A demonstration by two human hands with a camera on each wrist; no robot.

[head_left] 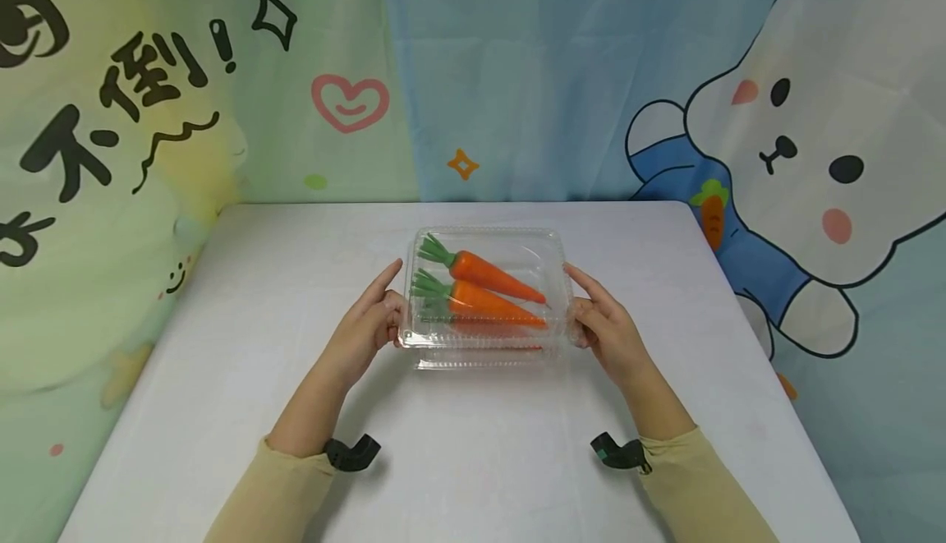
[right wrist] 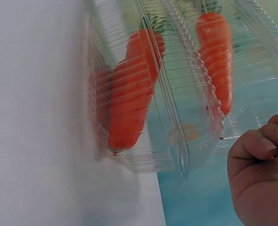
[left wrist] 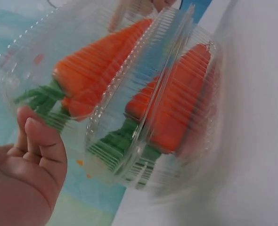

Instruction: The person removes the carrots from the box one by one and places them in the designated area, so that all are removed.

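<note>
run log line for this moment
clear container: carrots inside; left hand: at left edge; right hand: at right edge; white table: beneath

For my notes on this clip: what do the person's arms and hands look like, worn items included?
The left hand and right hand are bare, no gloves or rings visible. The left sleeve and right sleeve are plain khaki-yellow, ending on the forearms. At the cuffs sit a black, curved left wrist camera and a similar right wrist camera.
</note>
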